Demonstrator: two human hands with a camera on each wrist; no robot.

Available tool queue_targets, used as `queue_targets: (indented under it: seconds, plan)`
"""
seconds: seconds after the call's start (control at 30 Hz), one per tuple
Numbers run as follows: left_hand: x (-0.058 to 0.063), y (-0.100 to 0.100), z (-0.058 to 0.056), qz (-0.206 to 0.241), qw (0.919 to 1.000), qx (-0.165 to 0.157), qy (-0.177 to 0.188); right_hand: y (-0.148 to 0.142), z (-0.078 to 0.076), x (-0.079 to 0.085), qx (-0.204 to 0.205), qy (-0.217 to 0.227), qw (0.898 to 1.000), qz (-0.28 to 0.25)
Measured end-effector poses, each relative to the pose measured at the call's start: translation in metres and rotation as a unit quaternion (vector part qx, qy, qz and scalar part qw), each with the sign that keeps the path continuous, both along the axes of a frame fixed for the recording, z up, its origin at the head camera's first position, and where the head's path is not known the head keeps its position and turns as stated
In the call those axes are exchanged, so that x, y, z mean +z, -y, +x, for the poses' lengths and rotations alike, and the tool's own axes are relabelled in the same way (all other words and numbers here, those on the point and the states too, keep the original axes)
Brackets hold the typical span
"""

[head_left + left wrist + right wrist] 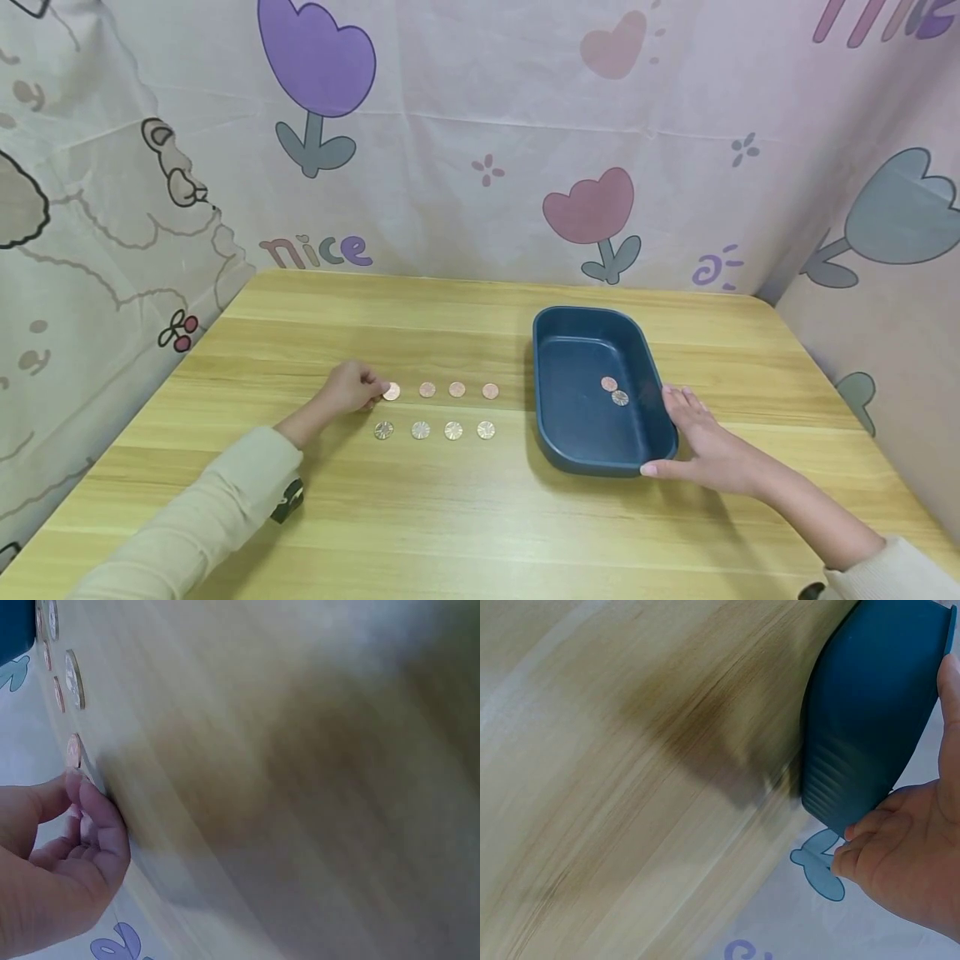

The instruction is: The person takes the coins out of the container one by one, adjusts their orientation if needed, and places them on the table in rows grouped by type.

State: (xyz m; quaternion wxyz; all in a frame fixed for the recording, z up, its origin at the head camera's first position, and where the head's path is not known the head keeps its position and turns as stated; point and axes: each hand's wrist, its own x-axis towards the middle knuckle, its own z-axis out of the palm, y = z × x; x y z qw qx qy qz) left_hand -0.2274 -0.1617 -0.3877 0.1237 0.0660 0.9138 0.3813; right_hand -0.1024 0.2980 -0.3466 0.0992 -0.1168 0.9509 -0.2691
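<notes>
My left hand (351, 388) pinches a copper-coloured coin (392, 391) between thumb and fingertip, at the left end of a row of similar coins on the table. In the left wrist view, the coin (73, 750) stands out past the fingertips, close to the wood. A second row, of silver-coloured coins (421, 430), lies nearer the front. My right hand (712, 450) rests against the near right corner of a dark blue tray (592, 463), thumb at the front rim and fingers along the right side. Inside the tray lie a copper-coloured coin (609, 384) and a silver-coloured coin (620, 398), touching or nearly so.
Everything stands on a light wooden table (450, 525). A printed cloth (450, 100) with flowers and hearts hangs behind and at both sides. The tray's raised walls stand to the right of the coin rows.
</notes>
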Motion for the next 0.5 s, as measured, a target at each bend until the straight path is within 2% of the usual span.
queue_targets:
  seconds: [0.3,0.5]
  plan:
    - [0.0059,-0.0019,-0.0004,-0.061,0.9981,0.003,0.001,0.0001,0.0002,-0.0006,0.000,-0.001,1.000,-0.001]
    - [0.0080,-0.0044,-0.0006,-0.084,0.9965,0.002,-0.003,-0.0001,0.0005,-0.0011,-0.002,0.001,1.000,-0.002]
